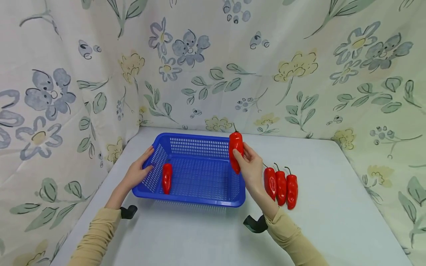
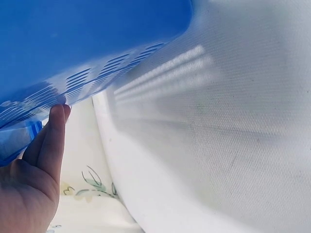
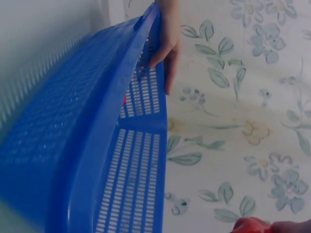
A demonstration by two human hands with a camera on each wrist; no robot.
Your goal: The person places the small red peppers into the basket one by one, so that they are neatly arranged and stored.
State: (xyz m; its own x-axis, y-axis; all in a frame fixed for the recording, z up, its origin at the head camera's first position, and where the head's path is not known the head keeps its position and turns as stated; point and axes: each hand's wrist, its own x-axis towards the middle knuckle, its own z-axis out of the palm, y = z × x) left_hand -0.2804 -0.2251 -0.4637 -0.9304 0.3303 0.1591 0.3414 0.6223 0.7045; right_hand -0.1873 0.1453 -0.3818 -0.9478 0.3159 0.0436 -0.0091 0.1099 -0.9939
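My right hand [image 1: 250, 164] pinches a red chili pepper [image 1: 235, 142] between thumb and fingers, its green stem pointing up. It holds this pepper over the right rim of a blue plastic basket [image 1: 189, 202]. A second red pepper [image 1: 167, 178] lies inside, near the basket's left end. On the left rim, my left hand [image 1: 134, 173] grips the basket, thumb towards the inside and fingers along the outer wall. The left wrist view shows its fingers [image 2: 56, 131] against the slotted side. At the bottom of the right wrist view only the tip of the held pepper [image 3: 250, 225] shows.
Three more red peppers [image 1: 281, 188] lie side by side on the white table [image 1: 332, 207], just right of the basket. A floral curtain [image 1: 213, 66] hangs behind the table and along its sides. Each wrist wears a dark camera mount [image 1: 255, 224].
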